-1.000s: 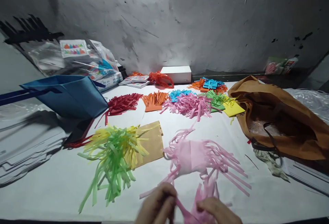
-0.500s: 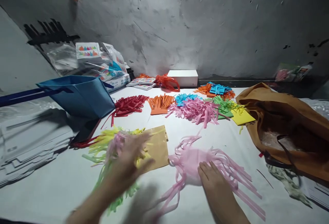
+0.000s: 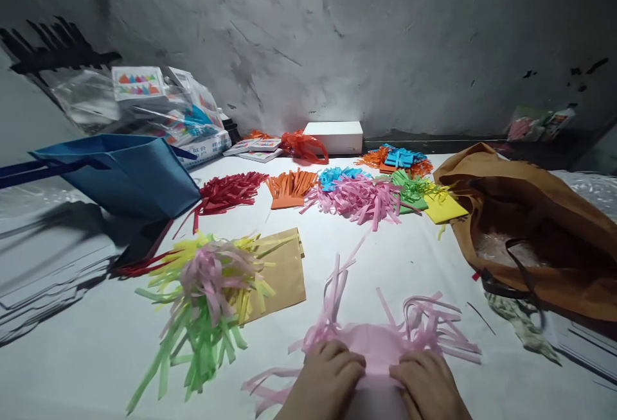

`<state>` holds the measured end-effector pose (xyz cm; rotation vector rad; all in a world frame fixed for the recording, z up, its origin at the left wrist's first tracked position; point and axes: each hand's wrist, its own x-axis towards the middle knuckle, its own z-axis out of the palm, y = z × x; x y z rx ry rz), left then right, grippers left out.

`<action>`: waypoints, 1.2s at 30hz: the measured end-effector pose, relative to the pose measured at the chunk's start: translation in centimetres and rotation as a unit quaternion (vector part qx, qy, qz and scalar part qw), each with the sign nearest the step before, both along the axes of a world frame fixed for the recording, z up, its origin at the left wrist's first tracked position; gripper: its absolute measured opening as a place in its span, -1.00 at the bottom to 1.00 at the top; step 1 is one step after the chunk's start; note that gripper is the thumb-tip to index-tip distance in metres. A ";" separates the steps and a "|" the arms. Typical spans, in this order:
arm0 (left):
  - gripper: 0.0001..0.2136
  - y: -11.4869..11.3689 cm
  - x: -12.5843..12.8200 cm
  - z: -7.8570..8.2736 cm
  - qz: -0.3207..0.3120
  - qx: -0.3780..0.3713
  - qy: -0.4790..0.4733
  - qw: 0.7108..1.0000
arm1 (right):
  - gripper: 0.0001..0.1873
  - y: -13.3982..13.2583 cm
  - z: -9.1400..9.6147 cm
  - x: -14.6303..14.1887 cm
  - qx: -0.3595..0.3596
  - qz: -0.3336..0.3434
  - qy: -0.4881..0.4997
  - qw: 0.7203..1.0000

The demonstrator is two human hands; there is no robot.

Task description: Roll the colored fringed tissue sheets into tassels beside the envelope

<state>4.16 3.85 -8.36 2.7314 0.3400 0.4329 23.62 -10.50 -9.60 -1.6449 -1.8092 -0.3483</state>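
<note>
Both my hands rest at the bottom middle on a pink sheet of fringed paper lying on the white table. My left hand has its fingers curled over the sheet's near left edge. My right hand grips the near right edge the same way. Thin pink strips fan out from the sheet to the left, right and back. To the left lies a pile of yellow and green fringed paper with a pink fringed piece on top, partly over a brown envelope.
Further back lie red, orange, pink, green and yellow fringed papers. A blue bag stands at the left, an open brown bag at the right, a white box by the grey wall.
My left hand put a pink fringed piece on the yellow-green pile, then came back. Both hands now hold the near edge of the pink sheet, pulled closer to me.
</note>
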 end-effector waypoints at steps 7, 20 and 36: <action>-0.77 1.3 3.3 3.9 0.228 -0.046 0.258 0.938 | -0.64 3.6 -0.2 -1.4 -0.075 -0.173 0.036 0.981; -0.80 2.3 3.2 3.9 0.206 -0.048 0.268 0.940 | -0.57 3.3 -2.2 -4.2 0.078 -0.043 -0.078 0.993; -0.82 -1.0 1.0 0.1 0.054 0.080 -0.141 0.985 | -0.74 2.7 -0.4 -3.4 0.074 0.013 -0.024 0.997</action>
